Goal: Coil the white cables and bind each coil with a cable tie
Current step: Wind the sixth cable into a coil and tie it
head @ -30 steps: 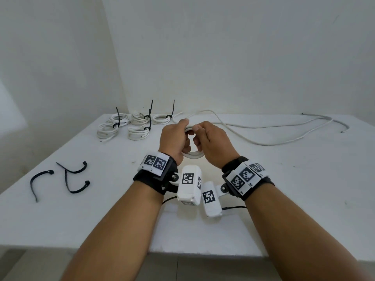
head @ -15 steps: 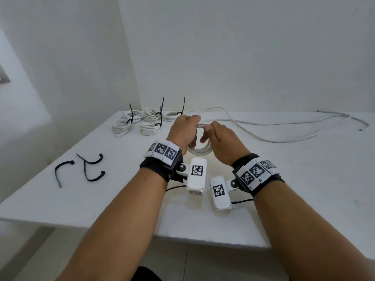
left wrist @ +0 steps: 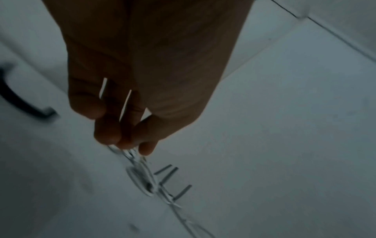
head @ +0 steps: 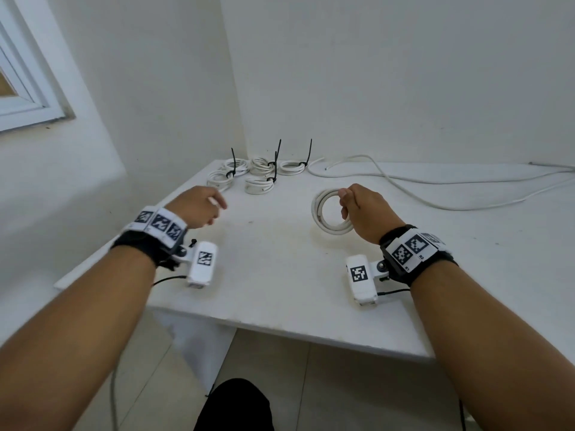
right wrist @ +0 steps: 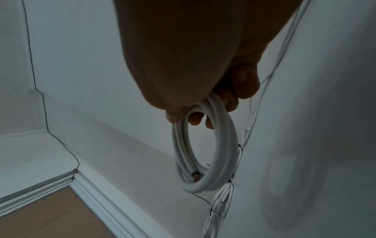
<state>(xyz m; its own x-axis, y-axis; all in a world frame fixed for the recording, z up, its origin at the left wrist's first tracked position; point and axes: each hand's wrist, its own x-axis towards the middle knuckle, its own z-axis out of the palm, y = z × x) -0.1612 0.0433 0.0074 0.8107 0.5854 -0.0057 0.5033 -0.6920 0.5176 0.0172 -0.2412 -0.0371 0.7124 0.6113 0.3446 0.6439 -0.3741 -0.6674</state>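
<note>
A small unbound coil of white cable (head: pixel 316 213) hangs upright above the table, gripped at its top by my right hand (head: pixel 350 202). The right wrist view shows thumb and fingers curled through that coil (right wrist: pixel 223 145), its cut end tucked inside at the bottom. My left hand (head: pixel 213 206) hovers at the table's left side with relaxed fingers (left wrist: pixel 107 133) and nothing in it. Several coils bound with black ties (head: pixel 258 175) lie at the back left corner. One black cable tie (left wrist: pixel 20 99) shows blurred on the table left of my left hand.
Long loose white cables (head: pixel 404 178) run along the back of the white table (head: pixel 280 275) toward the right. Walls close the back and left sides. A window frame (head: pixel 28 98) sits in the left wall. The table's front edge is near my forearms.
My left hand has let go of the coil and swung left. The right hand keeps the coil and has shifted right. The head view has turned, so the loose ties left its frame.
</note>
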